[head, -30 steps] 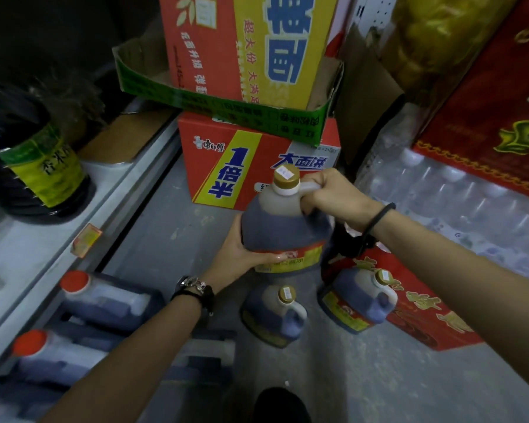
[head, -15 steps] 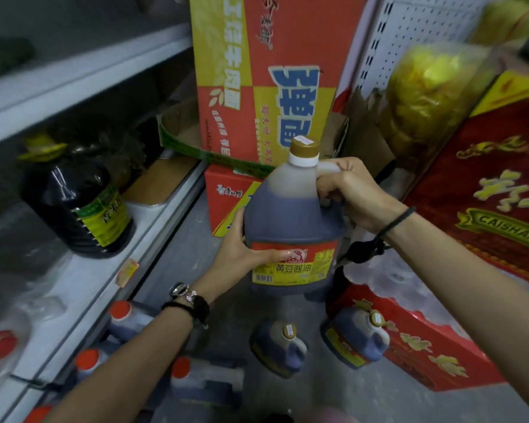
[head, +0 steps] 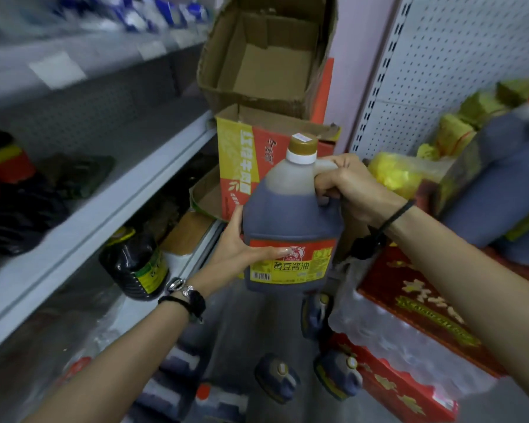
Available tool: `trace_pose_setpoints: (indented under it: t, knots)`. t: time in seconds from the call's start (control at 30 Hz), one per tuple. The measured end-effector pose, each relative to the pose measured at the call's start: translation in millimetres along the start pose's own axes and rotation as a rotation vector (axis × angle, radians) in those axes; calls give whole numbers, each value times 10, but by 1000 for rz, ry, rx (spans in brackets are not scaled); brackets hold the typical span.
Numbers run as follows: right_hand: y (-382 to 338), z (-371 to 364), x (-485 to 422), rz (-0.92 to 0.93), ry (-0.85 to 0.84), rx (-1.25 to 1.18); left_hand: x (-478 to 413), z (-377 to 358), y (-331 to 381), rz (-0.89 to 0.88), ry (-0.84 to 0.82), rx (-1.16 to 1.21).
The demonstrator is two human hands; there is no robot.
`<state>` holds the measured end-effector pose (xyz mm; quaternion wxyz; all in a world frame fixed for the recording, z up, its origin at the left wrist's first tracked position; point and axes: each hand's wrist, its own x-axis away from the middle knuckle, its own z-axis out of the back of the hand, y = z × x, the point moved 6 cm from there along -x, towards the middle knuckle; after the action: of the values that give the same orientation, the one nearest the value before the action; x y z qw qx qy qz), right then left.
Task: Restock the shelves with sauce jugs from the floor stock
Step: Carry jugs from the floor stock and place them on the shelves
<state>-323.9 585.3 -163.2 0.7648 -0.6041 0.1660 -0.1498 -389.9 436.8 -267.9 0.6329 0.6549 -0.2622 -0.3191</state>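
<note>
Sauce jug point(head: 290, 221), nearly full, judged heavy, rigid and smooth-walled; moulded handle point(head: 326, 166) is gripped by right hand point(head: 351, 190), lower body is clasped by left hand point(head: 239, 248).

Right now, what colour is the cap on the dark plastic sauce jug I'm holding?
Golden-brown cap above a white collar; head view.

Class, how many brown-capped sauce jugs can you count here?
4: held jug; on the floor below, left jug, right jug, third jug partly behind the held one. Others may be hidden.
</note>
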Motion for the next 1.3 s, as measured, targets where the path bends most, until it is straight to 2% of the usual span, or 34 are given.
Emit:
trace_pose_setpoints:
  t: [0.27,0.6,0.8,1.03,1.3]
  knots:
    - [-1481,197,14,28,-22,-40,53,78,1463,-47,-4,-29]
    - [-2890,10,222,126,-97,-9,429,370,2774,-103,32,-54]
    - [-3392,-229,378,170,-113,22,731,659,3275,-138,87,-151]
    - [-3946,-647,659,217,-160,49,1232,932,3693,-157,120,-156]
    - [-4545,-1179,760,289,-273,-25,1733,1381,4194,-196,268,-142]
